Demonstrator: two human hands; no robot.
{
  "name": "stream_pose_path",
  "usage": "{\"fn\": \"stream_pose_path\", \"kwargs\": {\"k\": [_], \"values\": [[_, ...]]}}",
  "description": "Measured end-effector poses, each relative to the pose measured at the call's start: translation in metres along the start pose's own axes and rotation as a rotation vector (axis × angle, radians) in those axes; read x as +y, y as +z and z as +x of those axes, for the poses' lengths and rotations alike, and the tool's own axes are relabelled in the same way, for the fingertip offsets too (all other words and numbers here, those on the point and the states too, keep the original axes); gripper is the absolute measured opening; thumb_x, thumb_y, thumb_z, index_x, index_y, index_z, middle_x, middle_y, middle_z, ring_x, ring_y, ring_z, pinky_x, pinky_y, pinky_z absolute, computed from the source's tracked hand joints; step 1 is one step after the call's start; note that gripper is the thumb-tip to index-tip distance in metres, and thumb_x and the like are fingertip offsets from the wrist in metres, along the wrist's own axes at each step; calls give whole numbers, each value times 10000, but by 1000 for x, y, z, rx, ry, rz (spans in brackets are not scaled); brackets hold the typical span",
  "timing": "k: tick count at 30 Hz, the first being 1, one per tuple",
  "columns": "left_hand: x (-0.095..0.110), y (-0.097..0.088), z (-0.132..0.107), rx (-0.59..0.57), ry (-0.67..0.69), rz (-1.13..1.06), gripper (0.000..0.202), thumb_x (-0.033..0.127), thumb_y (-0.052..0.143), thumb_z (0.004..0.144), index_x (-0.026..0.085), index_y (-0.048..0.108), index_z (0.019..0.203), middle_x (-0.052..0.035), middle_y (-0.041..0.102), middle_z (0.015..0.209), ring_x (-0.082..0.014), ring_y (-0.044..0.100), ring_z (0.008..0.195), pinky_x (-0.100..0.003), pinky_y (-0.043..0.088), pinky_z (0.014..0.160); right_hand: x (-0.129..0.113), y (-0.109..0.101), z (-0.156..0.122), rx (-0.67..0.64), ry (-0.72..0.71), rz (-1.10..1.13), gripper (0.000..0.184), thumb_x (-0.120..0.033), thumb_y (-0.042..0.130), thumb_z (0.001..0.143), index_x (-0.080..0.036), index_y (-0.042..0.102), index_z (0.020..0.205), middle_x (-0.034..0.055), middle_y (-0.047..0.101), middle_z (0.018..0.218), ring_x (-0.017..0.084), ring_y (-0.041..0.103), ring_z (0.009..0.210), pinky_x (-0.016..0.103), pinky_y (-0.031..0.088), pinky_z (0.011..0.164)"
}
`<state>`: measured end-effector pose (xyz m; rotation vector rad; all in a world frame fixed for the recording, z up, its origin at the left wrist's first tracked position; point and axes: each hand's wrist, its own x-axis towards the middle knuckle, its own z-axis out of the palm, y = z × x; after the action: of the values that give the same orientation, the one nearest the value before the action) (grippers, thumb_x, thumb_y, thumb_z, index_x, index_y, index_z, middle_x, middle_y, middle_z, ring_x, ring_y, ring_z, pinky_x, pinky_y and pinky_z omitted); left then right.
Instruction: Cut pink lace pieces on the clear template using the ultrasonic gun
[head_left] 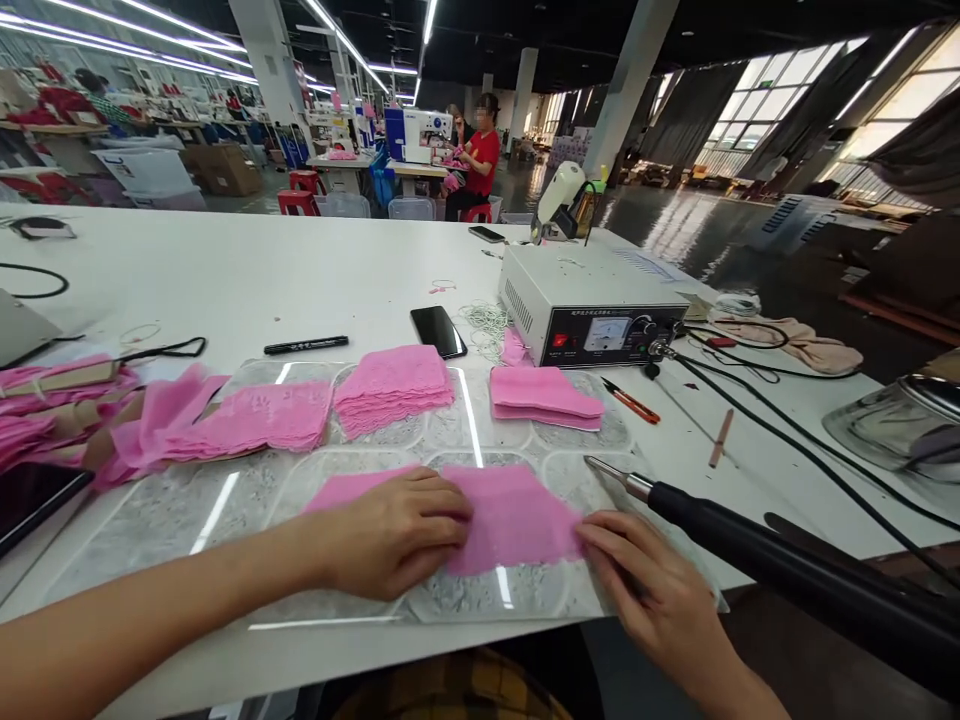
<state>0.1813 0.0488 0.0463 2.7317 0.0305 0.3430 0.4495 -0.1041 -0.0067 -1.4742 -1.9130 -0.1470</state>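
A thin pink fabric piece (517, 520) lies flat on a clear, marble-patterned mat (232, 540) near the table's front edge. Over its left part is my left hand (397, 530), fingers bent and held together, gripping or pressing the cloth; its fingertips are partly hidden. My right hand (649, 570) pinches the piece's lower right corner between thumb and fingers. Close above that hand, a black-handled tool with a metal tip (675, 500) reaches in from the right, held by neither hand. Behind the hands lie a scalloped pink stack (394, 385) and a smaller folded pink stack (546, 393).
A grey power box (592, 300) with a dial stands behind, its cables (780, 430) running right. A craft knife (631, 400), a phone (438, 331), a black marker (306, 345) and a glass jar (900, 430) lie around. More pink fabric (255, 418) spreads left. A person sews farther back.
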Motion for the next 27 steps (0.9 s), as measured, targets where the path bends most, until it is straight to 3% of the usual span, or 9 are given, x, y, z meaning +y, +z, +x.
{"fn": "stream_pose_path", "kwargs": {"k": [6,12,15,19,24,27], "values": [[-6,0,7,-106,9,131,342,258,441,969,159,570,1270,-110,556,1352,-270,497,1272,-433,400,1078,-4,1,2,4,6,-39,254,-174,523,909,-220,633,1133,99,616,1084,173,644,888,280,567,742],[-16,2,5,-240,2,251,433,301,446,988,219,441,1414,-71,421,1473,-242,379,1374,-435,269,1171,-3,-1,-1,91,126,-85,123,-202,521,912,-205,644,923,92,635,1042,185,656,942,261,562,767],[-18,3,3,-233,11,270,450,301,454,985,249,416,1430,-53,388,1494,-233,355,1388,-428,255,1178,-3,-3,0,89,146,-74,149,-225,522,917,-211,634,1015,88,637,1070,189,647,1004,266,551,828],[-21,5,3,-215,38,300,498,290,471,979,271,356,1463,-44,342,1518,-238,333,1399,-435,252,1177,-7,-3,9,-10,226,-87,242,-265,529,907,-191,608,1123,99,630,1089,210,650,991,303,561,797],[-26,5,3,-210,64,291,546,270,490,967,278,309,1482,-46,321,1525,-244,331,1397,-454,243,1174,-8,-2,23,-108,360,3,77,-217,533,877,-204,609,870,65,616,984,178,652,815,293,537,677],[-27,5,3,-200,72,262,549,266,506,958,266,327,1477,-58,342,1514,-255,346,1388,-464,256,1167,-7,-4,27,-124,411,81,109,-233,537,879,-214,562,775,41,610,945,142,616,698,259,493,592]]}}
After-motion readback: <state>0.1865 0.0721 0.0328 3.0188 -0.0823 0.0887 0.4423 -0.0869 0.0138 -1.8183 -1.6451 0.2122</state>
